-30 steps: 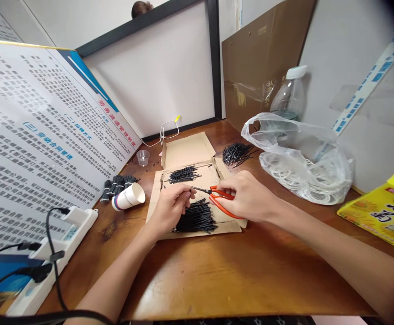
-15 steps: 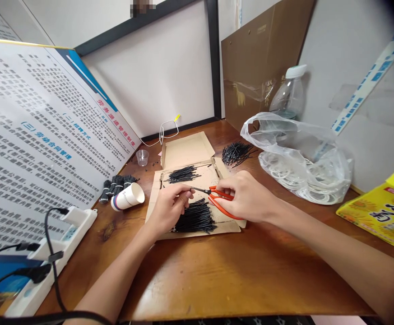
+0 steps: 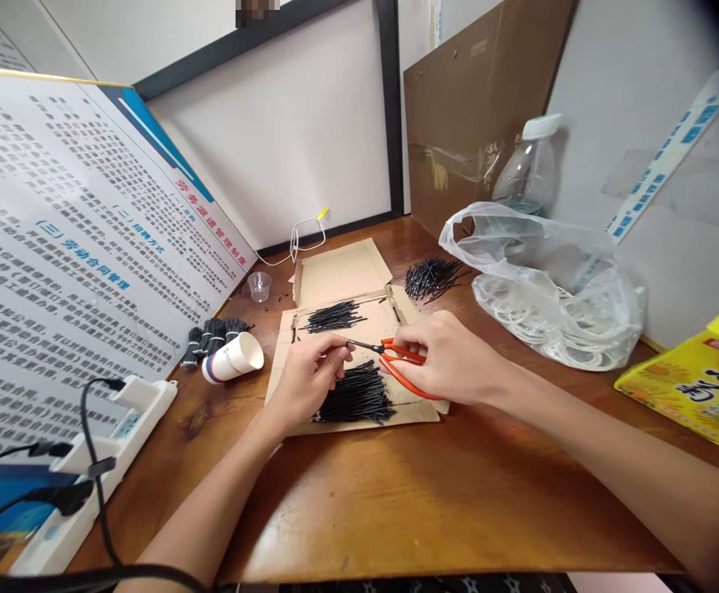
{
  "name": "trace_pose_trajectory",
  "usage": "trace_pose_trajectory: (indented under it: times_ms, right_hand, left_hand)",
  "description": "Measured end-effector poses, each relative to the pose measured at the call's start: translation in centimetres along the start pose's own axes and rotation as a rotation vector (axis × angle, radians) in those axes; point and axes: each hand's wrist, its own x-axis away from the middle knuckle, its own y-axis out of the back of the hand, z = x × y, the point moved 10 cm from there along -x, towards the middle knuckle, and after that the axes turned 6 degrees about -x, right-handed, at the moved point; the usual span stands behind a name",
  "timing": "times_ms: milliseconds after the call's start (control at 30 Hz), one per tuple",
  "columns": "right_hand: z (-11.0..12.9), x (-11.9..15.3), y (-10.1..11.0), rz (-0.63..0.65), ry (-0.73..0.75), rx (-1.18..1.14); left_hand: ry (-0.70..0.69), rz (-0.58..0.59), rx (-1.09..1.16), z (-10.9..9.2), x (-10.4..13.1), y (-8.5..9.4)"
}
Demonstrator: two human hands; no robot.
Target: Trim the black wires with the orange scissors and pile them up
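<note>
My right hand [image 3: 451, 358] is closed around the handles of orange-handled scissors [image 3: 401, 375]. The blades point left and meet the fingertips of my left hand [image 3: 306, 377]. Thumb and forefinger of that left hand are pinched on a thin black wire piece, mostly hidden by the fingers; its tip is at the blades. Below both hands, a pile of short black wire pieces [image 3: 359, 395] lies on an unfolded cardboard box [image 3: 343, 272]. A smaller black pile [image 3: 334, 317] rests on the cardboard behind my left hand.
Another black pile [image 3: 431, 278] lies right of the cardboard. At left are a tipped paper cup [image 3: 235, 360], tied black bundles [image 3: 211, 339], a clear plastic cup [image 3: 259, 287] and a power strip [image 3: 118, 445]. A plastic bag [image 3: 538, 272], bottle [image 3: 525, 173] and yellow packet [image 3: 698, 379] stand right.
</note>
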Motion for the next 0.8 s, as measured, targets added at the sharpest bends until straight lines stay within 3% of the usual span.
trace_pose_trajectory:
  times_ms: [600, 700, 800]
  right_hand:
    - [0.3, 0.0, 0.2, -0.017, 0.026, -0.006]
    - [0.2, 0.0, 0.4, -0.033, 0.019, 0.012]
    - [-0.3, 0.0, 0.8, -0.066, -0.008, 0.023]
  left_hand:
    - [0.016, -0.010, 0.039, -0.2, 0.2, -0.1]
    - [-0.019, -0.043, -0.062, -0.5, 0.1, 0.7]
    - [-0.106, -0.135, -0.324, -1.0, -0.1, 2.3]
